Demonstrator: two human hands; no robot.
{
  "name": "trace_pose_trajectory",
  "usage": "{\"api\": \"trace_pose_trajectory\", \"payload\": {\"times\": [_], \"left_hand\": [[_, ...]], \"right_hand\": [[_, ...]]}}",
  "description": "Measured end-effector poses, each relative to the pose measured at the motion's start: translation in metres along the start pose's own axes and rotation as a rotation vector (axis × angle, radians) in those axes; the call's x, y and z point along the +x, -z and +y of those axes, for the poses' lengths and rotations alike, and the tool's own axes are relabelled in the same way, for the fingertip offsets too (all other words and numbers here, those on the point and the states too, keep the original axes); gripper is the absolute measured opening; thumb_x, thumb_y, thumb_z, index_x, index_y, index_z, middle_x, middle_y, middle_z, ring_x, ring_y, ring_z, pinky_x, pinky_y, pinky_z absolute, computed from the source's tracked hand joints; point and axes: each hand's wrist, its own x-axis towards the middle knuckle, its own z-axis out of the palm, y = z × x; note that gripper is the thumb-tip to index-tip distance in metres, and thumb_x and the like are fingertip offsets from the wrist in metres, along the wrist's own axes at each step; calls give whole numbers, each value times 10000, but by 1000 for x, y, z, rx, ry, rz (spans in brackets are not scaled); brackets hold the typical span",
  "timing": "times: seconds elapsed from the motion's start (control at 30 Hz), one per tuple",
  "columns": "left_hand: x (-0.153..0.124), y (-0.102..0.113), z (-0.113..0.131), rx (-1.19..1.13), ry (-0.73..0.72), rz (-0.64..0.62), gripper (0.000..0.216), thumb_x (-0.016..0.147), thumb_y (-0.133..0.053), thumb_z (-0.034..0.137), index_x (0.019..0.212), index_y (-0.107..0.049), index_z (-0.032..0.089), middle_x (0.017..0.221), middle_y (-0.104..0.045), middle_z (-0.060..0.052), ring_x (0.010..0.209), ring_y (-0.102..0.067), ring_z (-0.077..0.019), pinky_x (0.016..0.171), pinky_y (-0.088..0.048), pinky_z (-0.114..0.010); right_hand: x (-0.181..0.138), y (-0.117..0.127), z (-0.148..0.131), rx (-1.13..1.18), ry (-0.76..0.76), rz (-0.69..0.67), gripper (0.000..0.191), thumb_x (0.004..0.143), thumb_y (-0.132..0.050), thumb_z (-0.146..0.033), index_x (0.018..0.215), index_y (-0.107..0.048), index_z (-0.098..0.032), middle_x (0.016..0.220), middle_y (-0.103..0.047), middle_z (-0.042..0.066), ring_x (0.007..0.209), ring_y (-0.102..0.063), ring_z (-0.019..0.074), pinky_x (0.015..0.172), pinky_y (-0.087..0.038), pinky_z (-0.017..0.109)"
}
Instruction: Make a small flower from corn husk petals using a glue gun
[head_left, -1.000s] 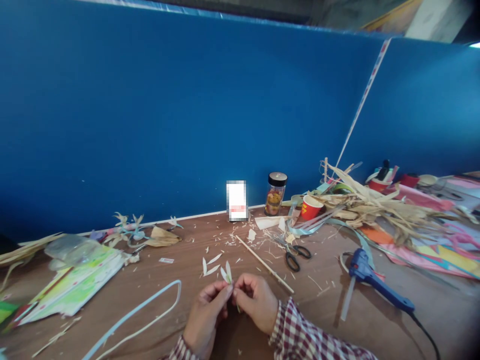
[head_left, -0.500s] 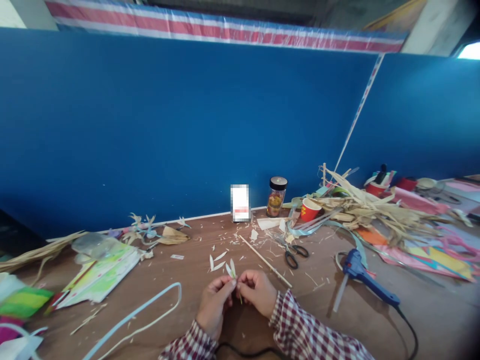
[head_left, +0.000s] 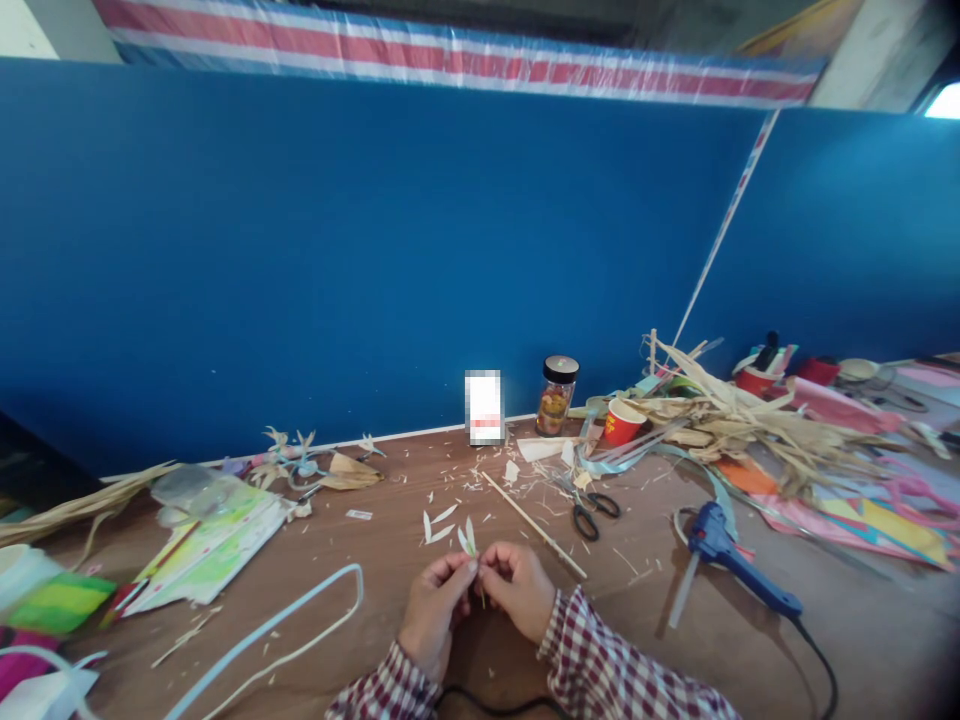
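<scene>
My left hand [head_left: 436, 610] and my right hand [head_left: 519, 588] meet low in the middle of the view, just above the brown table [head_left: 360, 560]. Both pinch a small husk flower [head_left: 468, 540], whose pale pointed petals stick up between my fingertips and whose thin green stem hangs below. Two loose pale petals [head_left: 437, 524] lie on the table just beyond my left hand. A thin wooden stick [head_left: 532, 524] lies slantwise beyond my right hand.
Black scissors [head_left: 592, 512] and a blue glue gun [head_left: 731, 560] with its cord lie to the right. Dry corn husks [head_left: 742, 420], a red cup [head_left: 621, 422] and a jar [head_left: 556, 395] stand behind. A pale blue strip [head_left: 300, 625] and coloured paper [head_left: 202, 545] lie left. A blue wall rises behind.
The view has tipped upward, so a striped band now shows above the blue wall. My hands stay together on the husk flower, with only small finger movement.
</scene>
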Motion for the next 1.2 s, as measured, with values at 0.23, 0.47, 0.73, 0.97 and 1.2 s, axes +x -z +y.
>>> {"api": "trace_pose_trajectory", "payload": {"times": [0.23, 0.47, 0.73, 0.97, 1.2], "left_hand": [[1, 0, 0, 16, 1, -22, 220, 577, -706, 330, 620, -629, 129, 457, -523, 44, 383, -366, -36, 392, -271, -162], [1, 2, 2, 41, 5, -11, 243, 579, -697, 359, 621, -626, 130, 389, -449, 72, 357, -340, -36, 377, -254, -164], [2, 3, -2, 107, 41, -40, 259, 557, -703, 372, 571, -600, 135, 352, -422, 76, 310, -320, -35, 337, -203, -168], [3, 3, -3, 151, 50, -47, 272, 535, -715, 373, 566, -597, 130, 350, -428, 73, 300, -310, -32, 327, -207, -166], [-1, 1, 1, 169, 49, -49, 282, 529, -718, 382, 581, -606, 128, 383, -437, 75, 309, -309, -25, 333, -213, -164]], "right_hand": [[0, 0, -1, -5, -2, 10, 202, 721, -534, -318, 638, -524, -134, 484, -506, -36, 401, -426, 54, 387, -318, 153], [0, 12, -4, 0, -48, -144, 279, 713, -555, -391, 838, -561, -142, 610, -560, -16, 474, -500, 74, 410, -370, 162], [9, 20, -11, -76, 59, -59, 258, 752, -535, -383, 781, -603, -136, 537, -489, -40, 459, -410, 58, 433, -326, 164], [10, 18, 0, -83, 137, -36, 233, 736, -560, -349, 682, -573, -123, 552, -466, -41, 512, -381, 65, 497, -320, 177], [9, 15, 0, -83, 133, 14, 199, 727, -555, -315, 660, -555, -128, 537, -440, -50, 497, -356, 64, 472, -295, 174]]}}
